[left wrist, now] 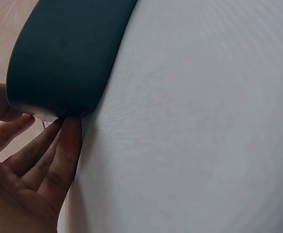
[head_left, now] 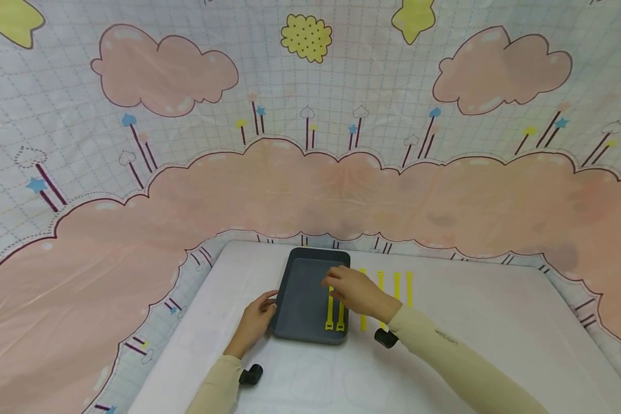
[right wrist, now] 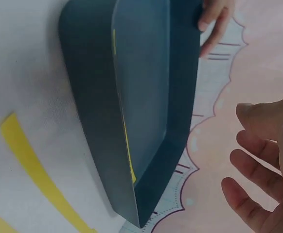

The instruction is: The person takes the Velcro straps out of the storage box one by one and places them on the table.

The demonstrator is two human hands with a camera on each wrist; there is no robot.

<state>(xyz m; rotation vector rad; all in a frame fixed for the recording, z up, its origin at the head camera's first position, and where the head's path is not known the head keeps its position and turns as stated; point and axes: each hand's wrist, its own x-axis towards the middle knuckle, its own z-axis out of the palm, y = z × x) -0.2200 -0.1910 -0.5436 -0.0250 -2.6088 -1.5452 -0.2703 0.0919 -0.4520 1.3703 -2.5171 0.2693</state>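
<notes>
My left hand is at the left side of a dark grey rectangular tray. Its fairly straight fingers touch the tray's outer wall, low down by the table. Over the tray's right side hovers my right hand, its fingers spread apart with nothing between them. Two yellow straps with slotted ends, a left one and a right one, lie lengthwise inside the tray along its right wall. The right hand covers their upper parts in the head view.
Several more yellow straps lie in a row on the white table, right of the tray, partly behind the right forearm. A patterned cloth with pink clouds hangs behind the table. Each wrist carries a small black camera.
</notes>
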